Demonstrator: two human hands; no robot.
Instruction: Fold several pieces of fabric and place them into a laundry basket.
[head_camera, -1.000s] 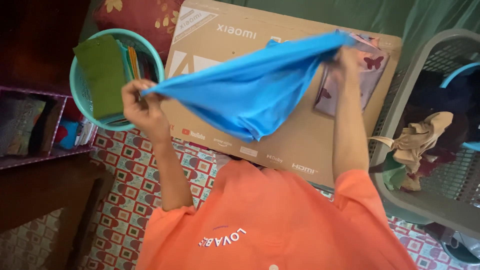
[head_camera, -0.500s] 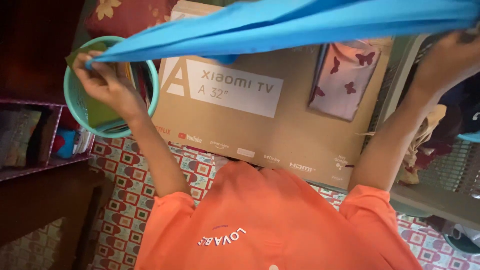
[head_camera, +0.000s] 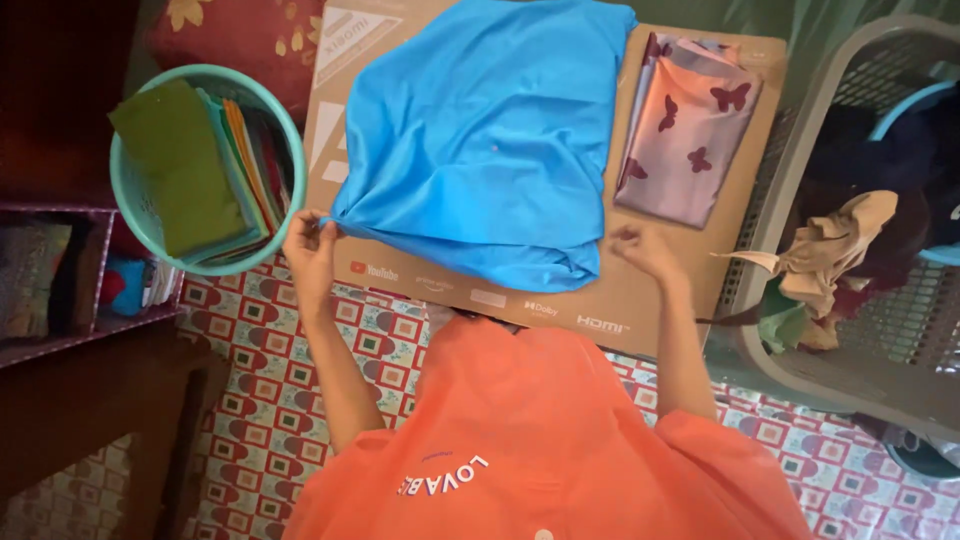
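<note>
Biggest thing here is the flat cardboard box (head_camera: 660, 290) lying on the patterned floor, used as a work surface w/ a blue garment (head_camera: 480, 140) spread over most of it, top edge reaching the far end of the box, near edge bunched and wrinkly just above the printed strip. Right of the box is a grey laundry basket (head_camera: 800, 130) w/ a beige cloth (head_camera: 835, 250) and other crumpled stuff hanging in it. Left side, a teal round basket (head_camera: 135, 215) holding folded cloths stood on edge, green one outermost. Also on the box, just beside the blue piece but not under it afaict, a folded pink butterfly-print cloth (head_camera: 685, 135). Left hand (head_camera: 312, 245) is pinching the near-left corner of the blue garment, fingers closed on the fabric. Right hand (head_camera: 640, 248) sits at the near-right corner, fingers curled loose, looks let go, touching at most, can't say for sure. Imo to lay it well: keep that left corner taut, re-grab the right corner, pull both toward the body evenly so the bunched hem flattens, then smooth outward from the middle before any fold. Don't drag it over the pink one.
</note>
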